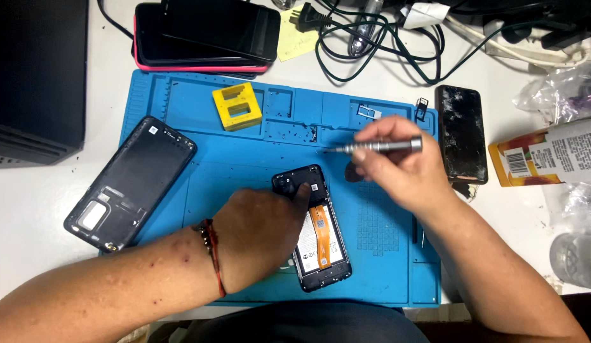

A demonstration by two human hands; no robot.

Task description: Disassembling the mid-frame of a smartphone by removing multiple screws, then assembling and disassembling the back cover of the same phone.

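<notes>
An opened phone [317,232] lies face down near the front middle of the blue work mat [244,184], its back removed so a white battery, an orange ribbon cable and a black upper cover show inside its dark frame. The left hand [257,238] rests on the phone's left edge, its fingertip pressing the upper cover, and grips nothing. The right hand [397,168] grasps a slim grey screwdriver [378,147] held level above the mat, tip pointing left, just beyond the phone's top end

Prob. phone repair workshop: blue repair mat [244,184], opened phone [321,248], stacked phones [206,38], cables [384,44].
</notes>
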